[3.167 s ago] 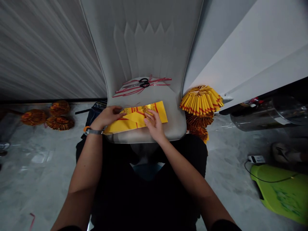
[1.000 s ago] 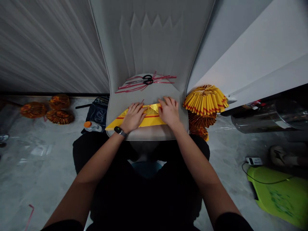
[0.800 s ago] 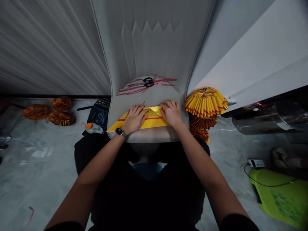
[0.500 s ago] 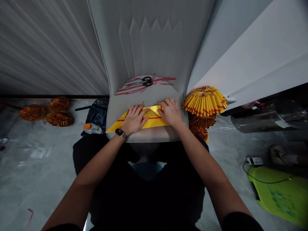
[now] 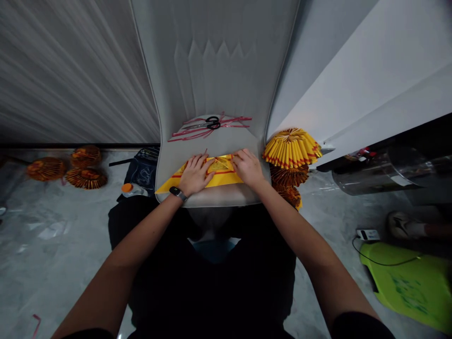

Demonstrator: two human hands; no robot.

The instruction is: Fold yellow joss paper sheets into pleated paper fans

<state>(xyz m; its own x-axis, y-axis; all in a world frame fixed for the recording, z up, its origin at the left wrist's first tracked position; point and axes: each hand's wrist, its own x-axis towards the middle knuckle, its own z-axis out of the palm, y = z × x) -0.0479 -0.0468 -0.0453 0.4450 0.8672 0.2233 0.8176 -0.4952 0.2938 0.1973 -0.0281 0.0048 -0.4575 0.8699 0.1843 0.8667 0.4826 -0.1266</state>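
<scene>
We see folded yellow-and-gold paper [image 5: 224, 179] across the front of the grey chair's seat [image 5: 226, 198]. Our left hand [image 5: 192, 175] lies flat on it, fingers slightly apart, presumably as a weight against slipping; our right hand [image 5: 248, 167] curls its fingers together at the edge facing the chair's back, whether pinching we cannot tell. Nearer that back, 1 pair of scissors [image 5: 212, 123] overlies red strips [image 5: 185, 138], perhaps pinning them.

Orange-capped btl [image 5: 134, 190] by dk bag [image 5: 144, 170] on L, blk cord [image 5: 388, 264] across green plastic item [image 5: 411, 285] on R.
</scene>
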